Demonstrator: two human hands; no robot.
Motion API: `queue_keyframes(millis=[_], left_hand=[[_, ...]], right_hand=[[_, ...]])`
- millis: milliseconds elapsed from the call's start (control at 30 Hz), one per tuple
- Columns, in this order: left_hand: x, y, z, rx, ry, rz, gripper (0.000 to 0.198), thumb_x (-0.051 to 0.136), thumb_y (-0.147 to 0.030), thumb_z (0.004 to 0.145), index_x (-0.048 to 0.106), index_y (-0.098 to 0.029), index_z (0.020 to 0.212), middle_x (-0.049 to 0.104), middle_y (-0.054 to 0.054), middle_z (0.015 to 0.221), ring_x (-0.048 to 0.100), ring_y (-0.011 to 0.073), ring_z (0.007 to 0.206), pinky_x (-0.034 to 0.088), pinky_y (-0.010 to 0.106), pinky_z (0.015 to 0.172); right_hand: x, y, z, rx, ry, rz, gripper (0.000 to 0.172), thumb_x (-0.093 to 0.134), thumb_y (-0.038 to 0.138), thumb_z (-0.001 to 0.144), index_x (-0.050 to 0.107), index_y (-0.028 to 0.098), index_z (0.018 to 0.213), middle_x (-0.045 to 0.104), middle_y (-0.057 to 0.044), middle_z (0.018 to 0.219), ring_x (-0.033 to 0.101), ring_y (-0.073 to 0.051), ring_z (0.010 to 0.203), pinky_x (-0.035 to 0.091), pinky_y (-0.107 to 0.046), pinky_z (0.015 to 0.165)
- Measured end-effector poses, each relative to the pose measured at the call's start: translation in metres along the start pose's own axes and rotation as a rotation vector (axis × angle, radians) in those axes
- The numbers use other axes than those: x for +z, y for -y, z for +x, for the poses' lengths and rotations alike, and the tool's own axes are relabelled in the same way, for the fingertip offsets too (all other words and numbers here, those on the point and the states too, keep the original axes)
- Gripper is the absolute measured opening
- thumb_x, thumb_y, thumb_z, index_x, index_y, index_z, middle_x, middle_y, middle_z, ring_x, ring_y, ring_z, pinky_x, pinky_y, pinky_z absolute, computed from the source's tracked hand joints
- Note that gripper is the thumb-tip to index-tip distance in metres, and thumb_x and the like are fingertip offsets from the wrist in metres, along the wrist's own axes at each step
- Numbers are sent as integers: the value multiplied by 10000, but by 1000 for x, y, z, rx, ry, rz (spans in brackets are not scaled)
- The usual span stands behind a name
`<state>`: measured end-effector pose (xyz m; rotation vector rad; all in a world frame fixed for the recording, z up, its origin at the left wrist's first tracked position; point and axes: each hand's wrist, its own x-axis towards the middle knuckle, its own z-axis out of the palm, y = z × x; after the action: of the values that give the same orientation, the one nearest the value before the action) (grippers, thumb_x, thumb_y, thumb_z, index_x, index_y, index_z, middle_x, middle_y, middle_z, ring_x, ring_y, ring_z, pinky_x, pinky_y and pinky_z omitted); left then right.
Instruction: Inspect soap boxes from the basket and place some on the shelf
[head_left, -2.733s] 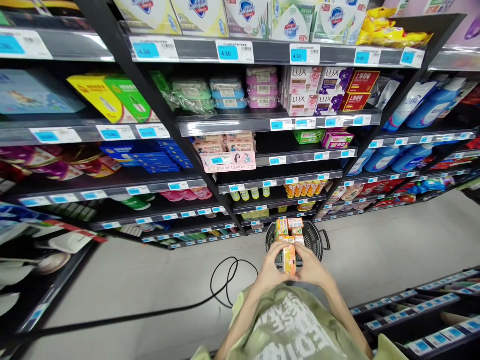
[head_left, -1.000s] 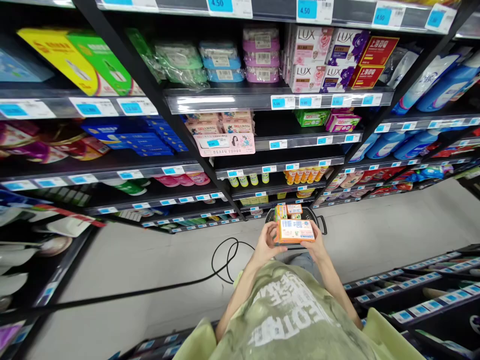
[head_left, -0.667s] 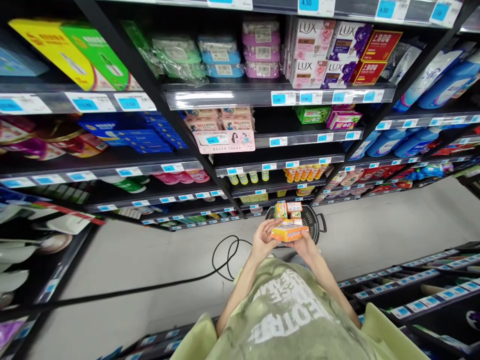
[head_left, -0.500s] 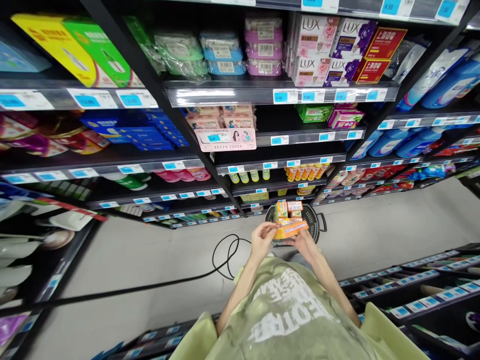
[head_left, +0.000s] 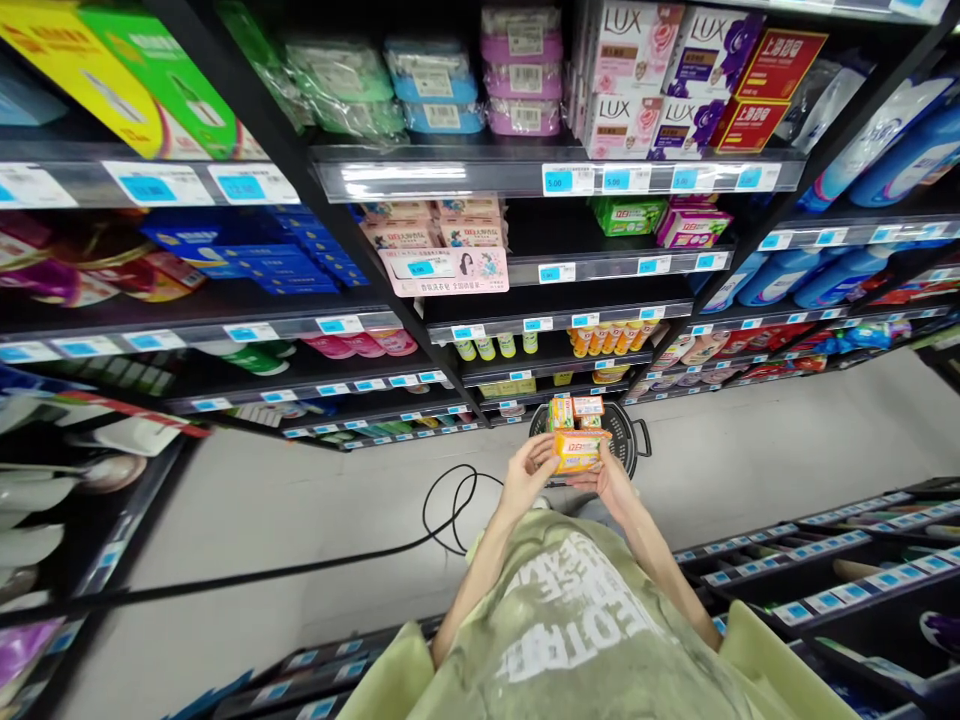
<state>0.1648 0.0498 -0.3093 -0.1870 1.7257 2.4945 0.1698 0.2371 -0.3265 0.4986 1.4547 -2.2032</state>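
Note:
Between my two hands is an orange-and-yellow wrapped pack of soap [head_left: 579,452], its broad printed face turned up toward me. My left hand [head_left: 529,470] grips its left end with thumb and fingers. At the other end my right hand [head_left: 609,478] holds the right edge, fingers partly beneath it. Just beyond, a dark shopping basket [head_left: 621,440] stands on the floor against the lowest shelf. Several similar orange soap packs [head_left: 588,406] lie in it, partly hidden behind the held one.
Shelves ahead carry soap boxes [head_left: 621,125], plastic-wrapped soap dishes [head_left: 523,78], pink soap packs [head_left: 442,235] and orange bottles [head_left: 611,338]. A black cable [head_left: 300,572] loops across the floor [head_left: 247,520] at left. More shelving [head_left: 825,560] stands close behind on the right.
The soap pack has been tipped in my hands, so its broad face shows instead of a narrow side. Both hands still hold it. The view has shifted slightly.

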Motion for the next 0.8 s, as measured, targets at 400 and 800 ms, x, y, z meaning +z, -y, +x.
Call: queue_keyframes(millis=[400, 800], left_hand=[[2, 7, -1, -167, -293, -101, 658, 885, -616, 678, 768, -153, 1130, 794, 109, 1013, 764, 245, 828, 671, 353, 619], [5, 3, -4, -206, -176, -144, 679, 898, -547, 718, 691, -192, 1259, 775, 114, 1133, 768, 252, 914, 677, 343, 651]], right_hand=[[-3, 9, -9, -62, -27, -132, 756, 669, 873, 780, 769, 126, 839, 741, -117, 587, 791, -285, 656, 643, -344, 648], [-14, 10, -11, -132, 3, -284, 715, 632, 865, 815, 753, 170, 703, 763, -118, 668, 773, -289, 720, 636, -394, 714]])
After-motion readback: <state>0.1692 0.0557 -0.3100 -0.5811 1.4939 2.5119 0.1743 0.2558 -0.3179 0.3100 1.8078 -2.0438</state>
